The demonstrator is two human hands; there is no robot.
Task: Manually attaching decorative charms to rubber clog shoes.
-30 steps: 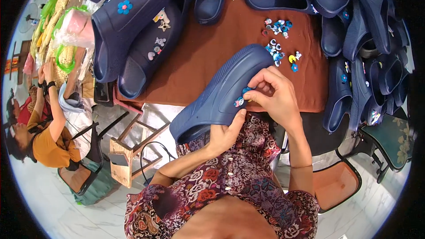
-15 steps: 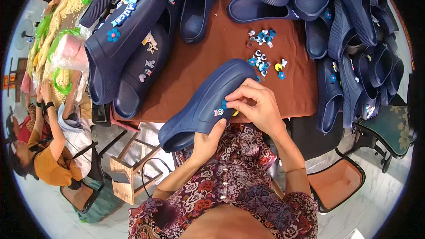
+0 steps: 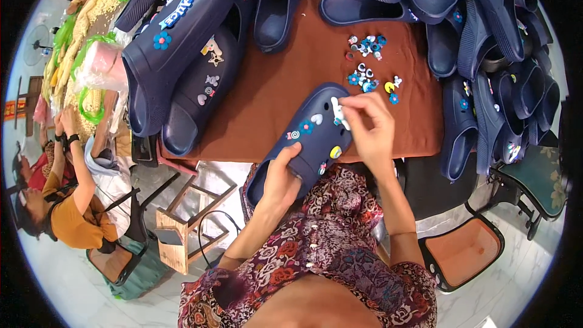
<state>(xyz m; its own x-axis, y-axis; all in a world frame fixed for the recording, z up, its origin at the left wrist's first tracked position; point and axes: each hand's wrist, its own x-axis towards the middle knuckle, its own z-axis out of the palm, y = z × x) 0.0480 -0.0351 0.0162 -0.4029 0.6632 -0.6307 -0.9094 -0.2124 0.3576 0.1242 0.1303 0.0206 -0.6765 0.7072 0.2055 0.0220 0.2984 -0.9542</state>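
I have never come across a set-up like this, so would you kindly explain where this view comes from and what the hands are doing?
There is no machine here: these are a person's own bare hands. The view comes from a fisheye camera worn on the head, looking down, so straight edges bend toward the round rim.

On the brown cloth lie small loose charms, with many navy clogs around the sides and far edge.

The left hand holds a navy clog already decorated with pieces such as a blue flower charm. The right thumb and index finger are at a white charm near its toe; whether they grip it is hard to tell.
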